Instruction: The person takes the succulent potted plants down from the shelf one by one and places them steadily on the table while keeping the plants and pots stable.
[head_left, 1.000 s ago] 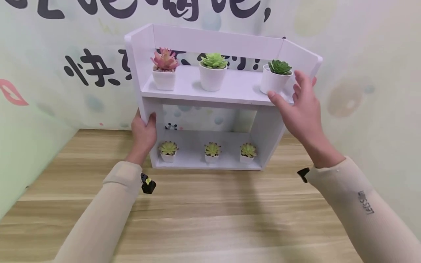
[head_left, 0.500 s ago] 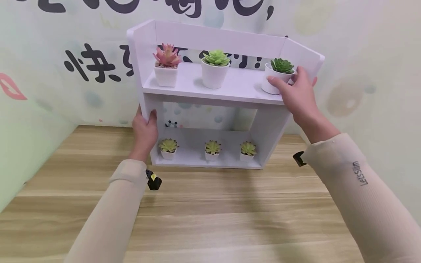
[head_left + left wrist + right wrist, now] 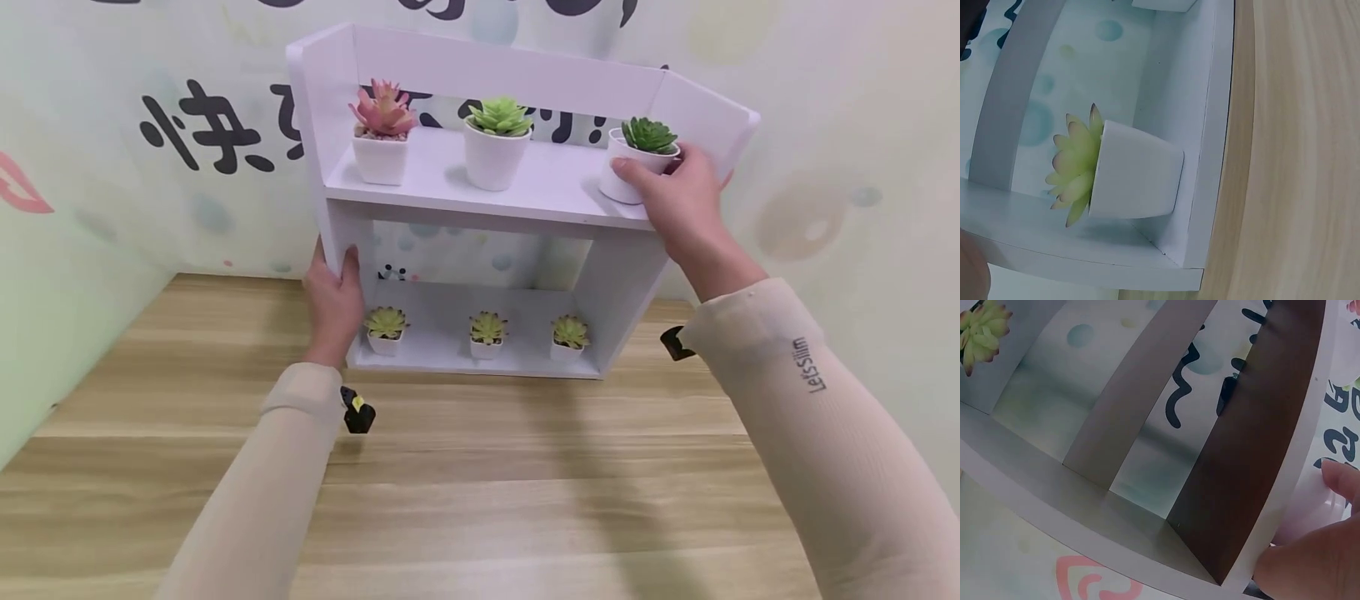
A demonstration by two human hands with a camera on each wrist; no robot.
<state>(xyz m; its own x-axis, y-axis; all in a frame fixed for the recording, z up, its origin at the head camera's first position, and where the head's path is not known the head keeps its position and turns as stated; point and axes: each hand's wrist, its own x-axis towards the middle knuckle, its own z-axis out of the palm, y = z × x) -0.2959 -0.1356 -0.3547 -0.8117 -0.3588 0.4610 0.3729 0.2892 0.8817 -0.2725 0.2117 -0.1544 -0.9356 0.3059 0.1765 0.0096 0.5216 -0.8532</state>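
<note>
A white two-tier shelf (image 3: 450, 205) stands on the wooden table in the head view. My left hand (image 3: 333, 304) grips its left side panel, thumb on the front edge; part of that hand (image 3: 971, 269) shows at the left wrist view's edge. My right hand (image 3: 686, 204) holds the white round pot (image 3: 618, 188) of a dark green succulent (image 3: 648, 135) at the upper tier's right end. Its thumb lies on the pot's front, and the other fingers are mostly hidden behind. In the right wrist view the pot (image 3: 1310, 512) shows only partly beside the thumb.
On the upper tier sit a pink succulent (image 3: 381, 158) and a light green one (image 3: 497, 158). Three small potted succulents (image 3: 486, 333) line the lower tier. Behind the shelf hangs a printed wall cloth (image 3: 217, 208). The wooden table (image 3: 450, 483) extends in front.
My right hand has come in from the right and closed around the dark green succulent's pot. The left hand keeps its grip on the panel. The head view has dipped slightly.
</note>
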